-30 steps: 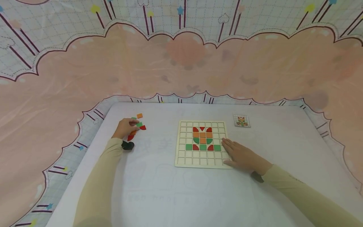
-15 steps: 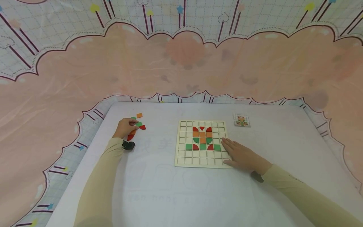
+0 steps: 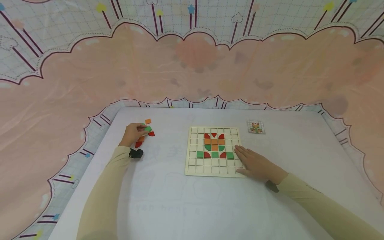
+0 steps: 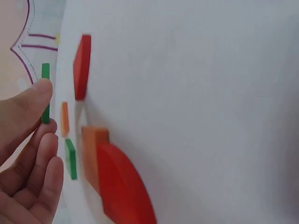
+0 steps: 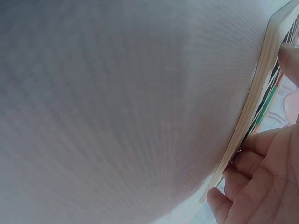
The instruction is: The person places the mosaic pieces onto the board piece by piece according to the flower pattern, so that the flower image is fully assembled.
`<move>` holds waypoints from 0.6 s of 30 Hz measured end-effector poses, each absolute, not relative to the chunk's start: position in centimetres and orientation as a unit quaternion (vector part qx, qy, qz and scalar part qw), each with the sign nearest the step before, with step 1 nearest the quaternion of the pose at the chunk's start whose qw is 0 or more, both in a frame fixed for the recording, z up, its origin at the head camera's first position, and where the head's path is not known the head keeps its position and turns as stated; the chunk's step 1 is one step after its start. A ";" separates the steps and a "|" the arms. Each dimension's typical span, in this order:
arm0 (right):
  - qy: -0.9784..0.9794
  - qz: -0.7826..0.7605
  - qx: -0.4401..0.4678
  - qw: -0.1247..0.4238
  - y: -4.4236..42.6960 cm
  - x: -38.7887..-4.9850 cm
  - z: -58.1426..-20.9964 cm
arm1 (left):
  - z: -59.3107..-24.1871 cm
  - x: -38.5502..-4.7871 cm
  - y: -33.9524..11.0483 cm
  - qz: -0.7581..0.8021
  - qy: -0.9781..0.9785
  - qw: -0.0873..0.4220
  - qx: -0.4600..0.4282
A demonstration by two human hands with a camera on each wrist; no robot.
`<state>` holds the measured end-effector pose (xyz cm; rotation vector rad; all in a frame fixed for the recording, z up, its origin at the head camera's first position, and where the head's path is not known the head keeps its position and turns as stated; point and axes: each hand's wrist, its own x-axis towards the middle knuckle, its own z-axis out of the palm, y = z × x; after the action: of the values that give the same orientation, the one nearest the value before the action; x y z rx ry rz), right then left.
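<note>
My left hand (image 3: 133,134) pinches a green square tile (image 3: 148,128) between thumb and fingers; the left wrist view shows that tile (image 4: 46,70) edge-on and raised off the table. Close by lie a red quarter-round tile (image 3: 151,133), an orange square tile (image 3: 148,121), and another red tile (image 3: 138,144) touching an orange one (image 4: 91,154). A second green tile (image 4: 71,158) is mostly behind the hand in the head view. My right hand (image 3: 258,165) rests with extended fingers on the right edge of the wooden grid board (image 3: 198,170), which bears red, orange and green tiles.
A small pattern card (image 3: 256,127) with a tulip-like picture lies behind the board to the right. Everything rests on a white tabletop (image 3: 168,200), and a patterned cloth (image 3: 192,73) hangs behind it.
My left hand has lifted the green tile slightly, away from the other tiles. The right hand and the board stay where they were.
</note>
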<state>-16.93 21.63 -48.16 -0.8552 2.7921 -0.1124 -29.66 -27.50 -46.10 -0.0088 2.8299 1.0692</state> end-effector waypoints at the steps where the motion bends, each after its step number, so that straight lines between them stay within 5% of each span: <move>1: 0.950 -0.039 -0.291 0.110 21.6 -16.9 -48.1 | -46.0 -29.6 -27.2 0.353 0.934 0.055 0.001; 18: 0.950 -0.038 -0.290 0.107 21.6 -16.9 -48.2 | -43.7 -27.1 -19.4 0.347 0.930 0.007 0.120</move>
<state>-16.87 21.57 -48.18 -0.8543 2.7977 -0.1111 -27.08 -19.45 -43.74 0.3749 2.9084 1.0865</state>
